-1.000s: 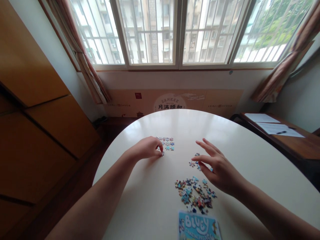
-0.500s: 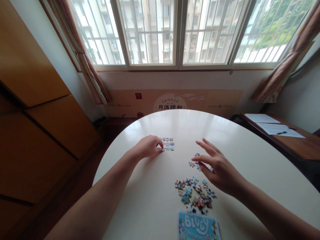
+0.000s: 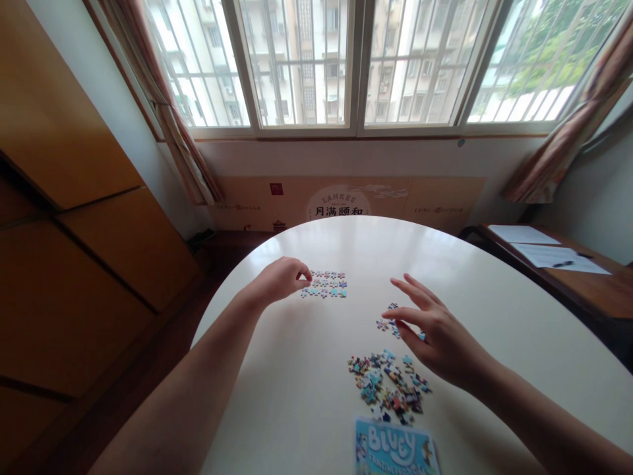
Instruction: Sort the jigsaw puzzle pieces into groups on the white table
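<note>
My left hand (image 3: 283,280) is at the left end of several neat rows of jigsaw puzzle pieces (image 3: 332,284). Its thumb and forefinger are pinched together by the middle row; whatever lies between the tips is too small to make out. My right hand (image 3: 431,328) hovers with fingers spread and nothing held, over a small group of loose puzzle pieces (image 3: 382,324) that it partly hides. Nearer me lies a bigger heap of mixed puzzle pieces (image 3: 390,389), below the right hand.
A blue "Bluey" box or card (image 3: 395,448) lies at the near side of the round white table (image 3: 291,396). Paper sheets (image 3: 554,257) rest on a brown desk (image 3: 616,290) at the right. Wooden cabinets (image 3: 99,303) stand on the left, and barred windows (image 3: 306,66) are ahead.
My left hand has shifted left and slightly away from me, from the lower row toward the middle one, uncovering more of the laid-out pieces. My right hand has stayed nearly still.
</note>
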A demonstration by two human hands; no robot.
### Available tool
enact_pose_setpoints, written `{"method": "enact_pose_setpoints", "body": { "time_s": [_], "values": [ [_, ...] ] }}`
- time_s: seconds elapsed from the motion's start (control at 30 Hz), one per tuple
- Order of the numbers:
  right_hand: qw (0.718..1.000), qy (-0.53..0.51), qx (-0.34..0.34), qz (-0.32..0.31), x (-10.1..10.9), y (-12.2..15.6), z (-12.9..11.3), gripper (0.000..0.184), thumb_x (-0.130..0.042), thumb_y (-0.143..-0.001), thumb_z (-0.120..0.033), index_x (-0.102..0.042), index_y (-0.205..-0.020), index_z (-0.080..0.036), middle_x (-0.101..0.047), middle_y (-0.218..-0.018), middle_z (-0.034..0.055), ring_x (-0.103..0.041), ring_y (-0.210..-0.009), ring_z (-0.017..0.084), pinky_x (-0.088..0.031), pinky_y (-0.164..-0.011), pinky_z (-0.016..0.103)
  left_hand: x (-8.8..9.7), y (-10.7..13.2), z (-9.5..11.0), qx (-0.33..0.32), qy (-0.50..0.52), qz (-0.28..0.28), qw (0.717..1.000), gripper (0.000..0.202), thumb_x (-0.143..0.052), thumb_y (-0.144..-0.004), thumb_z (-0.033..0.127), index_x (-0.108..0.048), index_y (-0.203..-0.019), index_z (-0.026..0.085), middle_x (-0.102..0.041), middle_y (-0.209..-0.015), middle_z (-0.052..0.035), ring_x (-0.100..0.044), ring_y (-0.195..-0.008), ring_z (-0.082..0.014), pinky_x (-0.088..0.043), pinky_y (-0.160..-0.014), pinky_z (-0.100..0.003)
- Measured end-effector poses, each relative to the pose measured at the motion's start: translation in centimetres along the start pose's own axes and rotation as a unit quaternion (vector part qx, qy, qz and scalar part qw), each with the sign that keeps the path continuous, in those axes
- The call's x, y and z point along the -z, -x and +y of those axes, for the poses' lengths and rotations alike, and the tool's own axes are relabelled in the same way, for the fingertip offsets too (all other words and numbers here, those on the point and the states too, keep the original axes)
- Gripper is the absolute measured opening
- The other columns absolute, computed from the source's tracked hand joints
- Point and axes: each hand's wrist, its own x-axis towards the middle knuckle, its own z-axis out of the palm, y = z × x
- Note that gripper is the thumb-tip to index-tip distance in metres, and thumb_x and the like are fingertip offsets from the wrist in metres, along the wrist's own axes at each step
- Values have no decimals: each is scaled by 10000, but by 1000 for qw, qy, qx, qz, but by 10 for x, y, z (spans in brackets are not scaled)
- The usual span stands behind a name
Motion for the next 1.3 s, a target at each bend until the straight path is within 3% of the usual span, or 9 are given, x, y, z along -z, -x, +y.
{"method": "enact_pose_setpoints", "body": {
  "time_s": [0.2,0.37,0.5,0.63,0.87,1.3],
  "values": [
    [1000,0,5,-6,-1,0,0,282,-561,-903,-151,-760,-1046,-290,-460,-1553,50,-311,-1498,344,-428,-1118,630,-6,-2,0,-3,18,-53,998,238,-662,-762,318,-805,-932,233,-705,-831,-23,-574,-670,-156,-379,-597,-263],
    [1000,-4,4,4,-1,0,-1,288,-561,-896,-146,-764,-1041,-290,-470,-1546,47,-329,-1488,353,-439,-1110,628,4,1,-3,41,0,-29,999,219,-606,-766,272,-796,-867,225,-700,-819,-26,-578,-679,-159,-384,-603,-265],
    [1000,2,6,0,-1,0,-1,291,-557,-900,-151,-764,-1047,-293,-470,-1546,47,-327,-1491,347,-440,-1112,619,12,3,-11,98,-16,-35,994,243,-621,-792,405,-746,-814,199,-686,-786,-34,-588,-684,-172,-380,-589,-275],
    [1000,2,5,-6,-1,0,-1,291,-543,-909,-152,-763,-1042,-286,-471,-1543,61,-320,-1495,341,-438,-1110,623,6,3,-19,132,-21,-82,988,374,-584,-819,550,-679,-771,191,-686,-748,-42,-576,-645,-172,-358,-560,-281],
    [1000,-2,9,-2,0,0,-1,291,-549,-905,-151,-761,-1047,-291,-469,-1545,48,-320,-1495,339,-441,-1106,625,-7,-3,-27,133,-41,-110,984,472,-591,-762,658,-644,-752,189,-675,-731,-57,-552,-623,-180,-330,-542,-292],
    [1000,2,10,-16,-1,0,-1,292,-528,-918,-156,-754,-1052,-281,-471,-1540,72,-309,-1499,339,-434,-1109,624,-8,-4,-25,150,-52,-105,982,442,-592,-757,646,-623,-734,206,-667,-735,-55,-560,-654,-197,-320,-553,-301]
  ]
}}
